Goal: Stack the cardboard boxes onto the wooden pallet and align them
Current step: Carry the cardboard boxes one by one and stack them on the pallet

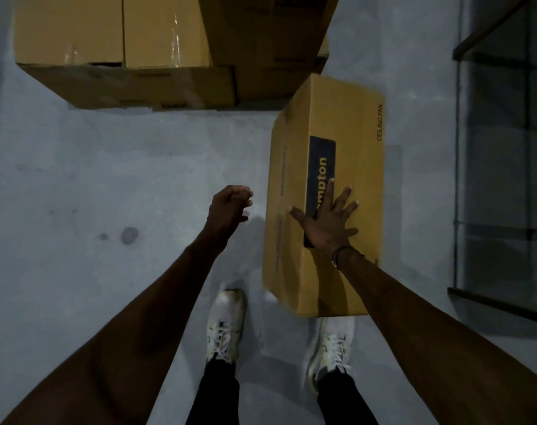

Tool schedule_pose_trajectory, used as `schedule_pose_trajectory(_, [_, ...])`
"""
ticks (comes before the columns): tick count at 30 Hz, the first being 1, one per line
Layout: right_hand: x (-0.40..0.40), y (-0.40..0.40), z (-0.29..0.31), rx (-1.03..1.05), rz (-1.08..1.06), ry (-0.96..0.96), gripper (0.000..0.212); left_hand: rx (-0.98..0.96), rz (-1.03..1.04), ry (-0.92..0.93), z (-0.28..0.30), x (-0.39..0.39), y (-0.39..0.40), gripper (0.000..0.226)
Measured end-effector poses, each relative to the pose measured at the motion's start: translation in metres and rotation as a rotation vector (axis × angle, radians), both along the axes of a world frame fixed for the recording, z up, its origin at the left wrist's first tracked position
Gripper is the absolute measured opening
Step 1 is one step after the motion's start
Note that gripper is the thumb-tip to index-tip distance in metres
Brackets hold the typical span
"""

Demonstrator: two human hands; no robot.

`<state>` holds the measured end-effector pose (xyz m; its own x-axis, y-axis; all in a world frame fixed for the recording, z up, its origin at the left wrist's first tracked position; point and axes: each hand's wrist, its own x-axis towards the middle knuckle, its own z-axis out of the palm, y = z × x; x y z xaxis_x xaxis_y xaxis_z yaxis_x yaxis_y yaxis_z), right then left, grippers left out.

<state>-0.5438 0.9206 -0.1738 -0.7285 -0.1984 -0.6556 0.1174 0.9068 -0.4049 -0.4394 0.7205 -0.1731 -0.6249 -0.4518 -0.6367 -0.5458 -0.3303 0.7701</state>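
Observation:
A long cardboard box (350, 124) printed "CEILING FAN" stands on the grey floor just in front of my right foot. My right hand (325, 219) lies flat on its top face with the fingers spread, over the black label. To the box's left, my left hand (229, 207) hovers above the floor with its fingers curled, holding nothing and apart from the box. Several more cardboard boxes (123, 56) are stacked together at the far side, across the top of the view. No pallet shows under them.
A dark metal shelving frame (503, 179) runs along the right edge. My two white shoes (225, 326) stand on the grey floor (92, 185) below the hands. A dark stain marks the floor at the left.

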Motion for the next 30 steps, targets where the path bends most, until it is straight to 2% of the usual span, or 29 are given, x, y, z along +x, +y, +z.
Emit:
schedule_pose_trajectory(2, [-0.013, 0.011, -0.001, 0.028, -0.054, 0.006, 0.125, -0.008, -0.013, -0.003, -0.004, -0.005, 0.006, 0.032])
schedule_pose_trajectory(6, [-0.046, 0.039, 0.001, 0.044, -0.183, -0.015, 0.126, -0.041, -0.052, -0.028, -0.018, -0.017, 0.025, 0.016])
schedule_pose_trajectory(8, [-0.06, 0.057, -0.002, 0.002, -0.219, -0.035, 0.127, -0.047, -0.06, -0.049, -0.026, -0.027, 0.037, 0.022])
schedule_pose_trajectory(10, [-0.069, 0.073, -0.007, -0.037, -0.254, -0.034, 0.128, -0.031, -0.081, -0.091, -0.033, -0.039, 0.049, 0.048])
schedule_pose_trajectory(13, [-0.081, 0.096, -0.019, -0.111, -0.318, -0.01, 0.123, 0.029, -0.118, -0.171, -0.048, -0.058, 0.068, 0.098])
schedule_pose_trajectory(15, [-0.093, 0.115, -0.03, -0.197, -0.368, 0.01, 0.122, 0.065, -0.143, -0.198, -0.056, -0.069, 0.08, 0.106])
schedule_pose_trajectory(19, [-0.119, 0.161, -0.049, -0.371, -0.446, 0.023, 0.121, 0.089, -0.137, -0.234, -0.075, -0.089, 0.101, 0.104])
schedule_pose_trajectory(24, [-0.143, 0.202, -0.06, -0.488, -0.418, 0.025, 0.089, 0.169, -0.222, -0.285, -0.105, -0.105, 0.124, 0.106])
schedule_pose_trajectory(26, [-0.148, 0.211, -0.064, -0.518, -0.414, 0.024, 0.094, 0.213, -0.267, -0.267, -0.115, -0.11, 0.132, 0.104])
schedule_pose_trajectory(30, [-0.154, 0.223, -0.066, -0.554, -0.393, -0.016, 0.105, 0.161, -0.314, -0.125, -0.122, -0.12, 0.153, 0.072])
